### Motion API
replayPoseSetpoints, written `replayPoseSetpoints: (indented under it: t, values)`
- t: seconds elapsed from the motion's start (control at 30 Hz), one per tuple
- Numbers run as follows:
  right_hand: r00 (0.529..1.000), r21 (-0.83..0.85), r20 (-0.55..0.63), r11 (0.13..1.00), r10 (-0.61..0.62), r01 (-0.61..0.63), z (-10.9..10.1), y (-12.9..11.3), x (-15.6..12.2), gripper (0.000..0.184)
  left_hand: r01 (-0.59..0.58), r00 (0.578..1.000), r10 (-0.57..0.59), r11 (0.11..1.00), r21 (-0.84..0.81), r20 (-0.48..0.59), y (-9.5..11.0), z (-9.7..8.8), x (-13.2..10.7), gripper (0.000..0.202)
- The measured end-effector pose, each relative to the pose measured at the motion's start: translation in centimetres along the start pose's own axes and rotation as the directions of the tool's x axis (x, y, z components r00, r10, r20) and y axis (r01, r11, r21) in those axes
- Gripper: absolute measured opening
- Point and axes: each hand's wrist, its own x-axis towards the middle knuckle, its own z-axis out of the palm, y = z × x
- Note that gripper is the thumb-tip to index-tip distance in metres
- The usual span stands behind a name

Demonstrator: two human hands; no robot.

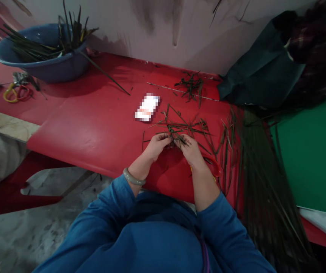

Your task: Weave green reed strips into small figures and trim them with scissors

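Both hands meet over the red tabletop [94, 113], closed on a small piece of dark green leaf strips [172, 131] that looks partly woven or knotted. My left hand [157, 146] pinches its left side between thumb and fingers. On the other side, my right hand [190, 148] grips the strips, with loose ends poking out past its fingers. Cut strips [180, 124] lie scattered just beyond the hands. Scissors with red and yellow handles [215, 167] rest beside my right wrist, partly hidden by the forearm.
A blue basin [57, 68] of long leaf strips stands at the back left, with another pair of scissors [16, 93] near it. A phone-like blurred object [147, 107] lies ahead. Long dark leaves [268, 182] spread at right beside a green board [313, 159]. More scraps [191, 86] lie near the wall.
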Motion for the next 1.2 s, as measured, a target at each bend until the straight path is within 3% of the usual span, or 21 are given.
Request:
replayPoseSetpoints:
  t: [0.67,0.87,1.07,1.2]
  values:
    - [0.989,0.034,-0.141,0.999,0.035,-0.031,0.2,-1.0,0.2,0.020,0.001,1.000,-0.001,1.000,-0.016,-0.006,0.2,0.0,-0.1,0.012]
    - [0.996,0.023,-0.090,1.000,0.016,-0.014,0.3,-0.6,0.4,0.020,0.036,0.999,-0.036,0.999,-0.005,-0.007,0.3,0.1,-0.2,0.016]
    - [0.999,-0.011,0.035,0.999,-0.035,0.036,0.1,-0.3,0.2,0.020,0.036,0.999,-0.036,0.999,-0.018,-0.013,0.4,0.0,-0.2,0.027]
    - [0.998,-0.020,0.034,0.999,-0.050,0.051,0.0,0.0,0.1,0.021,0.060,0.997,-0.062,0.997,-0.055,-0.039,0.4,0.0,-0.1,0.036]
